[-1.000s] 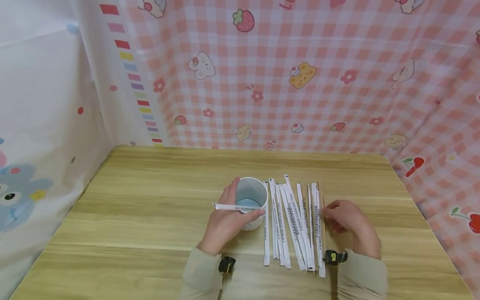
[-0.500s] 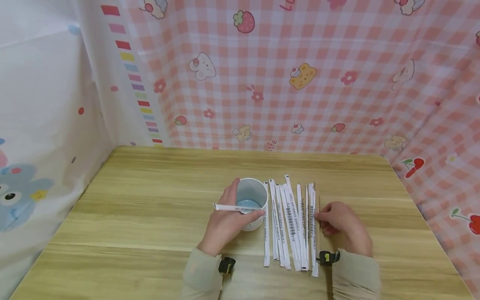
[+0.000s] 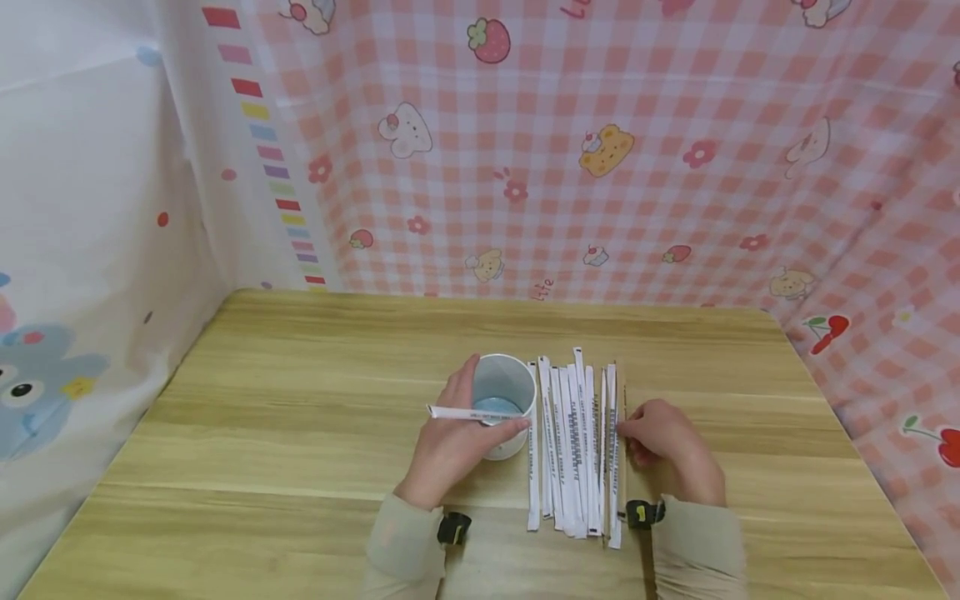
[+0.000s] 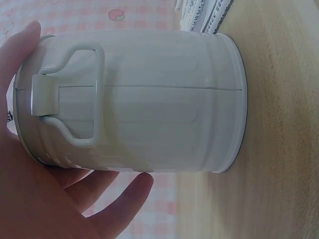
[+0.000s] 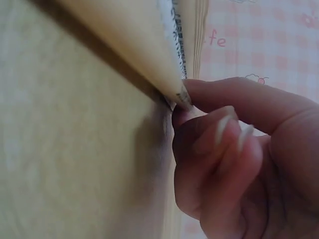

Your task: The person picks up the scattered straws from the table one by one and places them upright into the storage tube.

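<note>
A white metal pail (image 3: 504, 379) with a wire handle stands on the table. My left hand (image 3: 453, 437) grips it near the rim, the thumb on its near side. One slim white paper packet (image 3: 452, 413) lies across that hand and over the pail's mouth. To the right, several long printed paper packets (image 3: 572, 454) lie side by side, roughly parallel and close together. At the right edge of the row, my right hand (image 3: 671, 433) pinches the outermost packet (image 5: 164, 69) between thumb and forefinger, the other fingers curled. What the packets contain is hidden.
The wooden table (image 3: 300, 400) extends to both sides of the hands. A pink checked cloth (image 3: 450, 192) hangs behind it and on the right, and a white printed cloth (image 3: 90, 183) on the left. A black strap (image 3: 643, 514) circles the right wrist.
My right hand has moved left, pushing the right-hand packets in, so the row is narrower and its gaps smaller. The left hand, pail and crosswise packet have stayed in place.
</note>
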Action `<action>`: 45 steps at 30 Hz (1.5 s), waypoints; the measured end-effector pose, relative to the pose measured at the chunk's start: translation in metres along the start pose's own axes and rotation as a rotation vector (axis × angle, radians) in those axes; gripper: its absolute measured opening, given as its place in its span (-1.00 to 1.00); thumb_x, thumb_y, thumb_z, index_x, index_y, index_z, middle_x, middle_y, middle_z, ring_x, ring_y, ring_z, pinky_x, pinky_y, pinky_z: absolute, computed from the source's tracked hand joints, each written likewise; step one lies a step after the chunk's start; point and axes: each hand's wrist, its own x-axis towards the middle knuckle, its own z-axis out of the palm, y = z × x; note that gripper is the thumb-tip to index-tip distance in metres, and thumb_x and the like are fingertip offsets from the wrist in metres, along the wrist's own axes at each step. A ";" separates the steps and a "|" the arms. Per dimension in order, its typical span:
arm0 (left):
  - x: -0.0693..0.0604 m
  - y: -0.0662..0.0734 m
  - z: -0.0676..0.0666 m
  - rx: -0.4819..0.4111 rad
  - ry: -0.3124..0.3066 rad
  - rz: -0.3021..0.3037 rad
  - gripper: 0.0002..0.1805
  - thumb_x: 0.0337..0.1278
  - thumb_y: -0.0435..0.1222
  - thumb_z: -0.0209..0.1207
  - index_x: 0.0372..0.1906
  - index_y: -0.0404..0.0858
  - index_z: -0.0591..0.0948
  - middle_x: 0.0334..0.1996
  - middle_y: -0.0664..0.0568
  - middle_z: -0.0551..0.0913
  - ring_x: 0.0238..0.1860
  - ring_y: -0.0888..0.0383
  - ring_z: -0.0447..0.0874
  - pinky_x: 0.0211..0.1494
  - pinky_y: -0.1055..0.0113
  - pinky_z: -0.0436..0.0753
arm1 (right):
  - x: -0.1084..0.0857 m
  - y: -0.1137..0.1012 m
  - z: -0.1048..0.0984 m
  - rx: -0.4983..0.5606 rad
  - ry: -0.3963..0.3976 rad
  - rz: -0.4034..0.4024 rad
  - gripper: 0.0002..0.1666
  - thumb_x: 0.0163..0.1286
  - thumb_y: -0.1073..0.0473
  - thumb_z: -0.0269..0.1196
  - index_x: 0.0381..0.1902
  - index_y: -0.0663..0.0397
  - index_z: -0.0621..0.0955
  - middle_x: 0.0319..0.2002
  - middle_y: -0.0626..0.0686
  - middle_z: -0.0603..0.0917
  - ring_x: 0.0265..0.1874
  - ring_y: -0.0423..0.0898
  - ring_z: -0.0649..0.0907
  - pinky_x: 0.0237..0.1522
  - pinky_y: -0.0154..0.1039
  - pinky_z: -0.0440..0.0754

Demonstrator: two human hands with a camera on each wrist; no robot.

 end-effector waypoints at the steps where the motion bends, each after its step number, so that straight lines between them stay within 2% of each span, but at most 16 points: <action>1: 0.000 0.000 0.000 0.000 0.001 0.000 0.15 -0.43 0.38 0.16 0.37 0.03 -0.02 0.29 0.08 0.13 0.16 0.07 0.24 0.05 0.03 0.40 | 0.001 0.000 0.000 0.000 0.001 0.000 -0.77 0.21 0.17 0.14 -0.53 0.22 0.51 -0.70 0.05 0.51 -0.72 -0.12 0.51 -0.55 -0.26 0.49; 7: 0.000 0.000 0.000 -0.001 0.003 -0.003 0.16 -0.45 0.40 0.15 0.37 0.03 -0.01 0.29 0.06 0.12 0.17 0.05 0.24 0.05 0.02 0.39 | 0.002 0.000 -0.002 0.020 0.027 -0.006 -0.72 0.18 0.19 0.05 -0.68 0.18 0.45 -0.74 0.05 0.49 -0.74 -0.10 0.50 -0.60 -0.25 0.47; 13: 0.000 -0.001 0.000 0.003 0.004 -0.004 0.17 -0.47 0.42 0.13 0.36 0.03 -0.01 0.28 0.08 0.14 0.15 0.06 0.26 0.03 0.02 0.41 | -0.002 0.000 -0.009 -0.011 0.077 -0.041 -0.60 0.25 0.13 -0.05 -0.73 0.17 0.44 -0.75 0.04 0.49 -0.73 -0.09 0.50 -0.59 -0.23 0.45; 19: 0.001 -0.003 0.001 0.011 0.009 0.001 0.18 -0.49 0.44 0.11 0.36 0.02 -0.01 0.27 0.08 0.15 0.14 0.06 0.26 0.04 0.03 0.40 | -0.010 -0.007 -0.020 -0.009 0.146 -0.100 -0.51 0.36 0.06 -0.15 -0.66 0.20 0.46 -0.77 0.04 0.48 -0.73 -0.09 0.50 -0.59 -0.23 0.45; 23: 0.001 -0.003 0.001 0.021 0.013 0.010 0.19 -0.49 0.44 0.10 0.37 0.00 -0.01 0.28 0.06 0.14 0.15 0.05 0.26 0.04 0.03 0.40 | -0.020 -0.015 -0.027 -0.004 0.222 -0.144 -0.50 0.41 0.02 -0.17 -0.56 0.22 0.49 -0.74 0.05 0.48 -0.72 -0.07 0.50 -0.60 -0.23 0.45; 31: 0.001 -0.001 0.001 0.014 0.009 0.009 0.18 -0.46 0.40 0.15 0.37 -0.02 0.00 0.29 0.04 0.14 0.15 0.04 0.26 0.04 0.02 0.40 | -0.039 -0.031 -0.037 -0.020 0.357 -0.223 -0.34 0.35 -0.27 -0.22 -0.42 0.17 0.52 -0.66 0.04 0.52 -0.70 -0.08 0.50 -0.59 -0.22 0.42; 39: 0.000 0.000 0.001 0.006 0.003 0.009 0.16 -0.43 0.38 0.17 0.37 0.00 -0.02 0.29 0.05 0.13 0.15 0.05 0.26 0.04 0.03 0.40 | -0.054 -0.052 -0.036 0.007 0.598 -0.432 -0.54 0.38 -0.15 -0.14 -0.39 0.05 0.52 -0.61 -0.01 0.55 -0.68 -0.14 0.53 -0.66 -0.29 0.49; 45: 0.000 0.000 0.000 0.000 0.002 0.011 0.17 -0.44 0.39 0.15 0.37 0.00 -0.02 0.28 0.05 0.14 0.14 0.04 0.26 0.03 0.01 0.41 | -0.063 -0.072 -0.028 0.106 0.767 -0.669 -0.72 0.33 0.01 0.04 -0.40 0.06 0.54 -0.59 -0.10 0.56 -0.70 -0.19 0.54 -0.68 -0.44 0.48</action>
